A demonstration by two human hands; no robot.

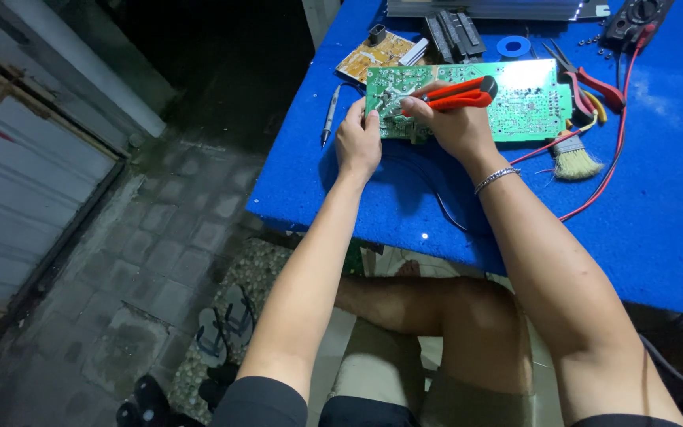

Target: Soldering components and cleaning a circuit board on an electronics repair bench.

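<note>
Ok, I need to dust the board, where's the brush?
The brush lies on the blue table, right of the right hand, beside the green circuit board.

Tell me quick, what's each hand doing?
Left hand: gripping the edge of the green circuit board.
Right hand: closed around a red-handled tool.

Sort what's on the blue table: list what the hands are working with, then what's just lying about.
In use:
green circuit board, steadied by the left hand
red-and-black tool, gripped in the right hand

Lying about:
second board
brush
red-handled pliers
blue tape roll
pen-like probe
meter with red lead
</note>
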